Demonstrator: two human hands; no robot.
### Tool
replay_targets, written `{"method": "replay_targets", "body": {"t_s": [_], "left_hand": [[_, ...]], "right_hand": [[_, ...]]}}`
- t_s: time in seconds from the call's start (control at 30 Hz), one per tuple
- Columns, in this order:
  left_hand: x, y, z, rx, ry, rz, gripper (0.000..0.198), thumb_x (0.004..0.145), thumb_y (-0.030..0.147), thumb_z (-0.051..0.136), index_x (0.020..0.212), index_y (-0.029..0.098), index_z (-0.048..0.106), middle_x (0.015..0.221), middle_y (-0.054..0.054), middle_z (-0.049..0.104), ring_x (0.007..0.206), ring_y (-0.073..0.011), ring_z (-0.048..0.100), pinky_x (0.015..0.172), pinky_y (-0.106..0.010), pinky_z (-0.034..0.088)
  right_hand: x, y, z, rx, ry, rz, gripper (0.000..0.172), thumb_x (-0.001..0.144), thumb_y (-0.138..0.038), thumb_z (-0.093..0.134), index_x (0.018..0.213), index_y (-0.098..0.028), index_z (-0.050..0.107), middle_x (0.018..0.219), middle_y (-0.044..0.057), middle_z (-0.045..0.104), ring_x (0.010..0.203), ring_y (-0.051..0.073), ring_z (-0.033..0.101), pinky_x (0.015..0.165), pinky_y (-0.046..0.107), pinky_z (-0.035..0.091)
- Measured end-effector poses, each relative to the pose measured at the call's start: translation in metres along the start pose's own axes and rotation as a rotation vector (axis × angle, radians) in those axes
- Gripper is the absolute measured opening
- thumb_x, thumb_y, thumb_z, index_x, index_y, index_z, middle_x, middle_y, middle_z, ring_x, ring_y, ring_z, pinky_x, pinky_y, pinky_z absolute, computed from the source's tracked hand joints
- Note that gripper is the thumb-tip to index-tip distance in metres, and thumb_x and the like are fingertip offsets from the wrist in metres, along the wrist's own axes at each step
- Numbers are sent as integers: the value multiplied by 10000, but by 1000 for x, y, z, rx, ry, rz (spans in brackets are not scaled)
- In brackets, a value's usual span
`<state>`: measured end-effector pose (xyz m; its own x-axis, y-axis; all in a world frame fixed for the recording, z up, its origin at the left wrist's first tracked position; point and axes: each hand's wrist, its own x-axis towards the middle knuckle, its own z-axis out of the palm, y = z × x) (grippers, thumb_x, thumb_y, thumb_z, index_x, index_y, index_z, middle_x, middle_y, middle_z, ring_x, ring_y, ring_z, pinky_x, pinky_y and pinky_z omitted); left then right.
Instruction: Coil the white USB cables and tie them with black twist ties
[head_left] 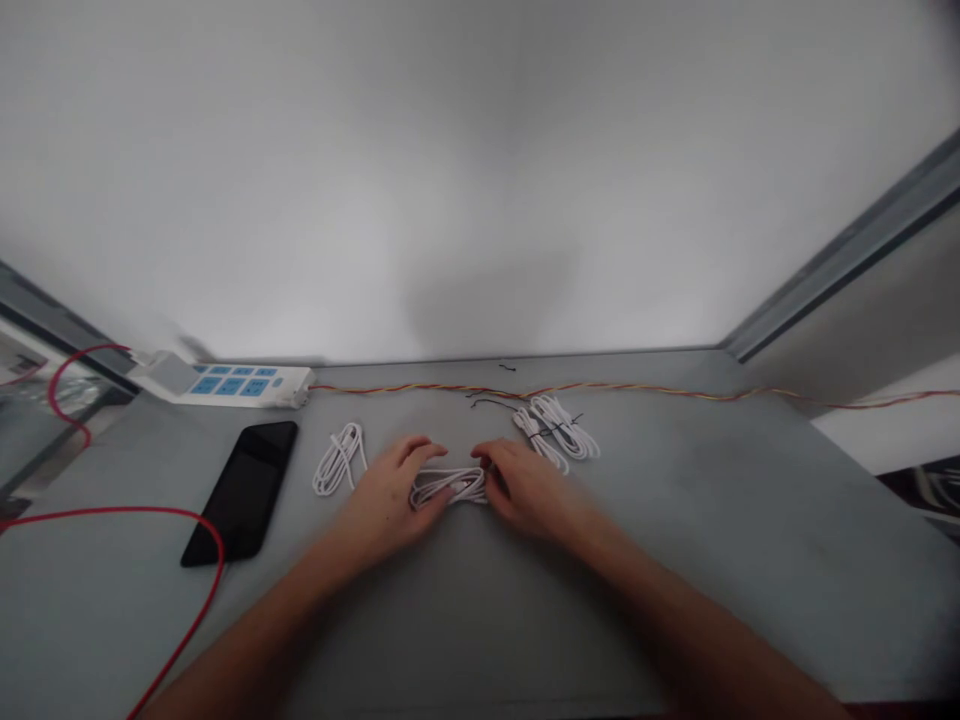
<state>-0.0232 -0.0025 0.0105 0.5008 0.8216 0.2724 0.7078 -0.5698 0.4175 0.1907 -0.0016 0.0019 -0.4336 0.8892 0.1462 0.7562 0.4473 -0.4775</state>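
Observation:
A coiled white cable (450,484) lies on the grey table between my two hands. My left hand (391,492) is around the coil's left end, its thumb pressed on the near strands and its forefinger arched over the far side. At the right end, my right hand (525,488) has its fingers curled in on the coil; its fingertips are partly hidden. Another white cable coil (337,460) rests left of my left hand. Beyond my right hand are white cable bundles (564,428) with dark twist ties (546,430) around them.
A black phone (244,490) lies at left, a red cord (161,511) crossing its lower end. Behind it sits a white power strip (247,386) with blue sockets. A twisted red-and-yellow wire (637,388) runs along the back, near a loose dark tie (508,368). White panels (480,180) rise behind.

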Motion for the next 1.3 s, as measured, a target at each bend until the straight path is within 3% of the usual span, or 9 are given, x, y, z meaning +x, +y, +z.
{"method": "replay_targets", "body": {"t_s": [0.13,0.3,0.47,0.6,0.8,0.93,1.1,1.2,1.3], "left_hand": [[-1,-2,5,52,-188,14,360,807,345,642,1128,187,608,1140,-104,613,1036,-269,599,918,-427,485],[2,-3,5,-72,-138,-120,298,903,356,512,1120,183,620,1046,-81,689,943,-218,647,864,-354,497],[5,-6,2,-196,-67,-262,325,886,382,524,1149,202,585,895,-30,708,755,-177,659,721,-300,508],[4,-5,4,-299,-52,-304,265,913,345,452,1098,214,588,890,-12,692,666,-141,623,666,-269,484],[8,-6,3,-464,-108,-453,336,899,330,397,1043,178,660,769,-3,653,499,-113,530,559,-256,444],[11,-9,0,-579,-130,-536,384,889,371,412,1091,172,671,748,-12,669,606,-148,580,611,-270,467],[7,-11,2,-175,-23,-318,302,856,356,544,1067,179,665,1040,-69,684,868,-208,629,818,-348,493],[4,-16,6,65,27,-134,221,875,283,529,993,188,690,1161,-88,647,1086,-259,565,964,-414,433],[3,-20,7,136,30,-83,208,887,285,521,942,187,697,1149,-90,646,1085,-262,559,956,-423,441]], "right_hand": [[1,0,-2,1,-30,155,347,836,-112,471,1178,-122,532,994,116,668,889,211,626,764,314,445],[3,-2,-7,72,-66,247,270,922,-227,437,1166,-149,520,865,76,699,767,199,649,648,290,406],[2,-2,-7,151,-112,155,335,827,-398,625,1058,-172,536,899,62,686,796,206,639,662,289,422],[0,-4,-10,177,-134,133,427,723,-366,732,1039,-170,521,903,55,664,776,196,615,655,286,432],[0,-4,-11,106,-207,-89,68,815,-211,637,875,-181,650,923,69,644,862,200,595,770,315,443],[2,0,-9,260,-124,25,81,829,-182,573,845,-181,653,808,39,659,734,162,590,680,282,438],[7,6,-12,768,-30,293,199,755,-345,648,847,-170,650,644,-16,594,557,112,523,523,229,389],[10,9,-11,931,21,324,288,722,-417,661,846,-158,665,624,-23,565,539,101,501,534,236,405],[12,13,-6,982,74,323,341,742,-475,634,848,-154,676,697,8,618,559,101,521,564,250,436]]}}
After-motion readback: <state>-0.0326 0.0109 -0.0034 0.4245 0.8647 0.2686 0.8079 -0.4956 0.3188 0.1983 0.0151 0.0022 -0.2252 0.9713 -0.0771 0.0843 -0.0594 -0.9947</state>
